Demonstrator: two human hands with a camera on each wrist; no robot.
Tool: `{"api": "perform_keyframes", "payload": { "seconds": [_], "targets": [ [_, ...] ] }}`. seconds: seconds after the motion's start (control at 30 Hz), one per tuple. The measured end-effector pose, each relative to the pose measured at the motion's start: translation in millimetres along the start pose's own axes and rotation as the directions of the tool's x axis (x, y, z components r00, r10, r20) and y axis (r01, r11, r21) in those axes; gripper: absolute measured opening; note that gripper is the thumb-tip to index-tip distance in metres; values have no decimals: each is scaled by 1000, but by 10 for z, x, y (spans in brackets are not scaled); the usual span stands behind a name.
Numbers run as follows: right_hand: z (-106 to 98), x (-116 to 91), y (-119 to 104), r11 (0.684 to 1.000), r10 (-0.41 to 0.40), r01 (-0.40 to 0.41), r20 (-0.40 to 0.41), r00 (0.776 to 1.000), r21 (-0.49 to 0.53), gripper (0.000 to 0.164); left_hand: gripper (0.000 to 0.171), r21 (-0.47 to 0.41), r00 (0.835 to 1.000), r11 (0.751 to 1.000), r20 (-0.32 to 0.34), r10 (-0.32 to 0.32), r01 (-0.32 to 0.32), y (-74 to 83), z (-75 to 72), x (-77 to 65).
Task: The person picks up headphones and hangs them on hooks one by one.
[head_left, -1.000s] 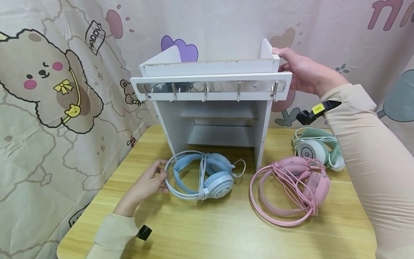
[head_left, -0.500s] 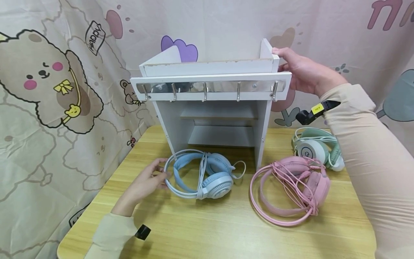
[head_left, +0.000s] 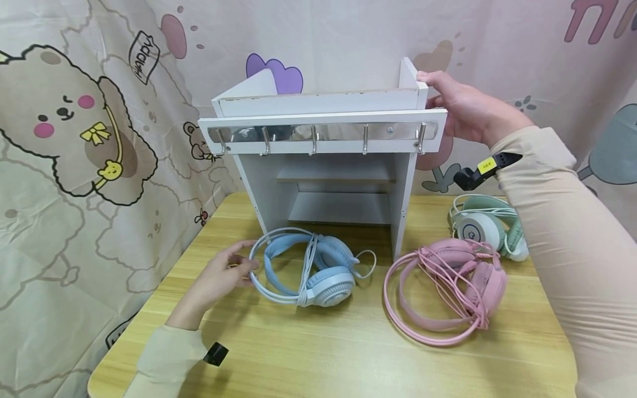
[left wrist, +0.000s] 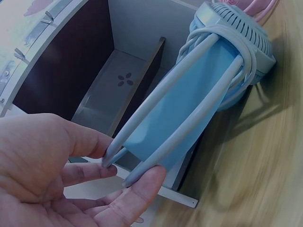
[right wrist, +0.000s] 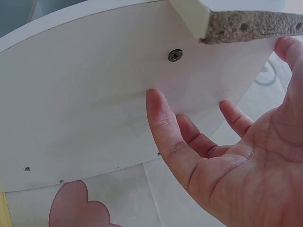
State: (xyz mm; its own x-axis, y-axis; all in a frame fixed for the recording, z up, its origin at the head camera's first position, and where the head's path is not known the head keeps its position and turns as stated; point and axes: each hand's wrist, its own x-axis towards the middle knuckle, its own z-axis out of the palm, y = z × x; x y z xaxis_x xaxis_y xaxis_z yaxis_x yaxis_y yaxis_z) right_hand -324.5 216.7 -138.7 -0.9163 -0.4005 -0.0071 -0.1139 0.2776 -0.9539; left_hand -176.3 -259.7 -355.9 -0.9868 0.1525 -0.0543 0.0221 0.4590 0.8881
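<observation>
My left hand [head_left: 219, 279] pinches the headband of the light-blue headphones [head_left: 330, 287], which lie in front of the white shelf unit [head_left: 320, 105]. In the left wrist view, thumb and fingers meet the two pale bars of the headband [left wrist: 177, 127]; the white cable is bundled round the headphones. My right hand [head_left: 473, 113] touches the upper right side of the unit. The right wrist view has its fingertips against the white side panel [right wrist: 109, 109], below a screw, with one digit up by the raw board edge.
Metal hooks [head_left: 313, 139] line the unit's front rail, all bare. Pink headphones [head_left: 448, 293] lie at the right of the wooden table [head_left: 318, 354], with green headphones [head_left: 483, 229] behind them. A printed cloth [head_left: 338, 33] hangs at the back and left.
My left hand has drawn slightly left with the blue headphones, whose near ear cup has shifted left a little. My right hand stays at the unit's side.
</observation>
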Motion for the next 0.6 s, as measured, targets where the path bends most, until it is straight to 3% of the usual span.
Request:
{"api": "perform_keyframes", "payload": {
  "seconds": [0.33,0.6],
  "targets": [
    [-16,3,13,1000,3,-2,-6,1000,6,55,55,48,1000,999,-14,25,-25,12,-63,2],
    [-5,5,5,1000,8,-7,-8,1000,9,57,55,77,1000,997,-26,8,-6,61,-99,-8]
  ]
}}
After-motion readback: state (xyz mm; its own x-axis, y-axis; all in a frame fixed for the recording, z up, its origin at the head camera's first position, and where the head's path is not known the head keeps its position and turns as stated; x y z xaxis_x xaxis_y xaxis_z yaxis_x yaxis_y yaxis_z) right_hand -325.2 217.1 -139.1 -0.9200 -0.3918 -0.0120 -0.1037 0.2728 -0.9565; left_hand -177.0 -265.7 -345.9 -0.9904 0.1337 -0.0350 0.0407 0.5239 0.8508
